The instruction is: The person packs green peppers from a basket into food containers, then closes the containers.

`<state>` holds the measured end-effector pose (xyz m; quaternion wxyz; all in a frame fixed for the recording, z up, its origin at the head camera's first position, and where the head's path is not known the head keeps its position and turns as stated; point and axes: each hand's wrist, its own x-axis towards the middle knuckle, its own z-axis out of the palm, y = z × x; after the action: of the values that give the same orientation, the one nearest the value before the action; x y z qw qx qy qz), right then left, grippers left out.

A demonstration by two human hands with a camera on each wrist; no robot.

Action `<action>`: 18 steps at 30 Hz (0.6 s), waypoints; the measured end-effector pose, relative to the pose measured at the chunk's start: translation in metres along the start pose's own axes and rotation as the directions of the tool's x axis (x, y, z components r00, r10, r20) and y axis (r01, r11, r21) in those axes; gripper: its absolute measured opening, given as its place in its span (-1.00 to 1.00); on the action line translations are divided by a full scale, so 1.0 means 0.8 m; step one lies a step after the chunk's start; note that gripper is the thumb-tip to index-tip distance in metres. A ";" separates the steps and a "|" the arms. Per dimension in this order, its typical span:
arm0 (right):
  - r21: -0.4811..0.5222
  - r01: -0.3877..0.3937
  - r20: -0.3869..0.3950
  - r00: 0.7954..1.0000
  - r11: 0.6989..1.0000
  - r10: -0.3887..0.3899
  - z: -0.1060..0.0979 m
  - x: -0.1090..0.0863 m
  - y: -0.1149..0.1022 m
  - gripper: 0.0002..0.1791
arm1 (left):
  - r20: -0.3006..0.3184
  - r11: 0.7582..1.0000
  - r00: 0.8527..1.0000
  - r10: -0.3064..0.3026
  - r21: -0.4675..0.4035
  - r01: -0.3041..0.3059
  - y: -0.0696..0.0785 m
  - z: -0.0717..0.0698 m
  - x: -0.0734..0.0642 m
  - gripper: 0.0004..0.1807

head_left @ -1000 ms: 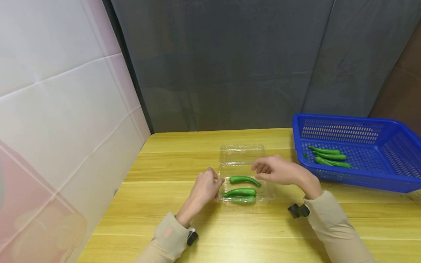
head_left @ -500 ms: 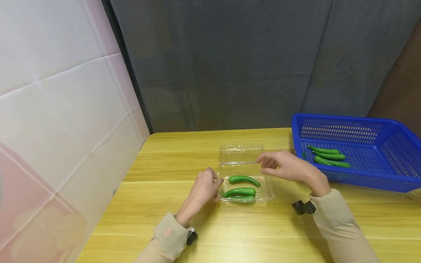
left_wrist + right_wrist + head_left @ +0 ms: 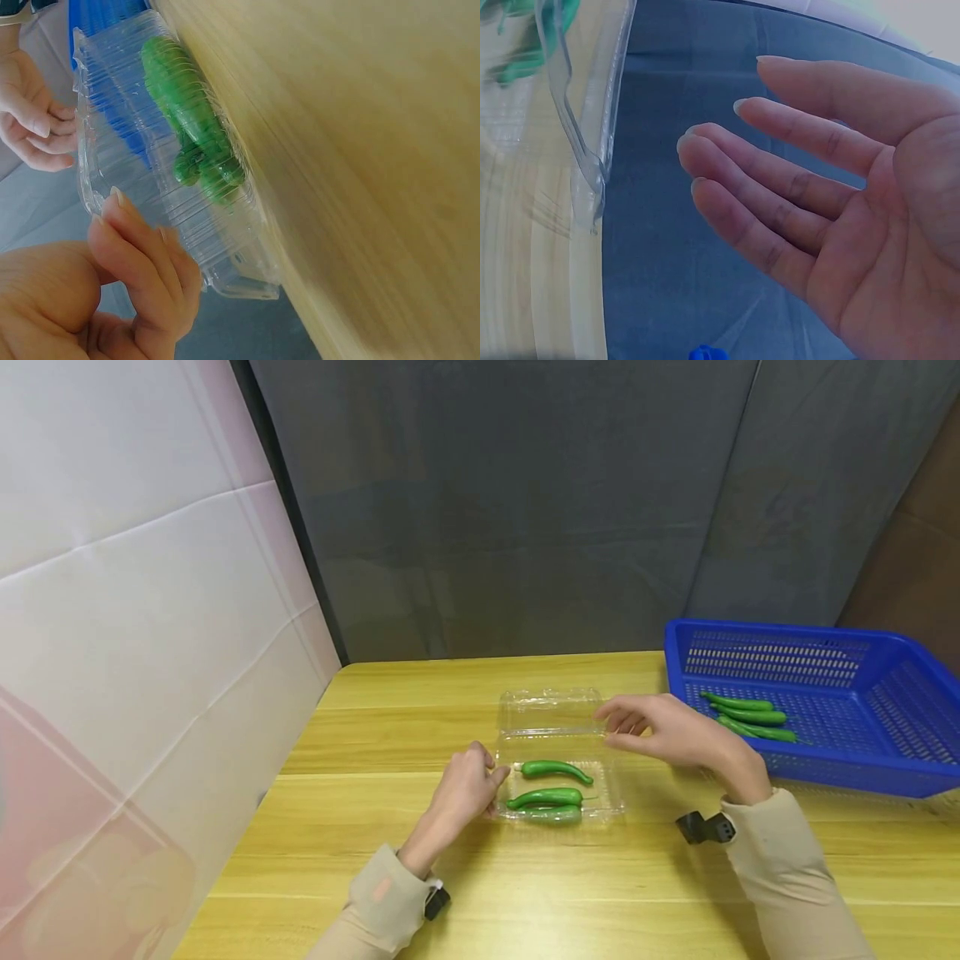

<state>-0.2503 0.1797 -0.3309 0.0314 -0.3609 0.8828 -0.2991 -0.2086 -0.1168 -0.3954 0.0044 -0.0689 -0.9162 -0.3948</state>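
Observation:
On the wooden table stands a clear plastic clamshell box point(image 3: 613, 797), its lid point(image 3: 551, 712) laid back on the far side. Inside it lie a curved green chili pepper point(image 3: 553, 768) and, nearer the front wall, two more green peppers point(image 3: 546, 797). My left hand point(image 3: 461, 787) pinches the box's left rim; the left wrist view has the fingertips point(image 3: 114, 206) right at that edge. Past the box's right side, my right hand point(image 3: 671, 731) hovers with relaxed fingers. The right wrist view gives its bare palm point(image 3: 862, 277), with nothing held.
To the right sits a blue perforated plastic basket point(image 3: 885, 777) with several green peppers point(image 3: 753, 716) at its left end. My right hand is close to its near left corner. A grey cloth point(image 3: 510, 527) hangs behind the table, and a pale panel point(image 3: 150, 610) stands on the left.
My right hand has moved right and slightly away from me, from over the box toward the basket. The left hand, the box and its peppers have stayed in place.

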 end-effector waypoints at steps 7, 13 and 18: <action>0.009 -0.026 -0.030 0.999 1.000 0.026 -0.011 -0.008 0.004 -0.65 | 0.003 1.000 1.000 0.006 -0.004 -0.006 0.000 0.000 0.000 -0.77; 0.007 -0.066 -0.061 0.996 0.998 0.067 -0.021 -0.017 0.006 -0.63 | 0.008 1.000 1.000 0.004 -0.004 -0.004 0.001 0.000 0.000 -0.77; -0.014 -0.063 -0.078 0.995 0.998 0.062 -0.025 -0.020 0.008 -0.62 | 0.008 1.000 1.000 0.000 -0.008 0.000 0.001 0.000 0.000 -0.77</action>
<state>-0.2479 0.2037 -0.3206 0.0036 -0.3213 0.8966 -0.3047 -0.2084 -0.1165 -0.3949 0.0004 -0.0705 -0.9146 -0.3981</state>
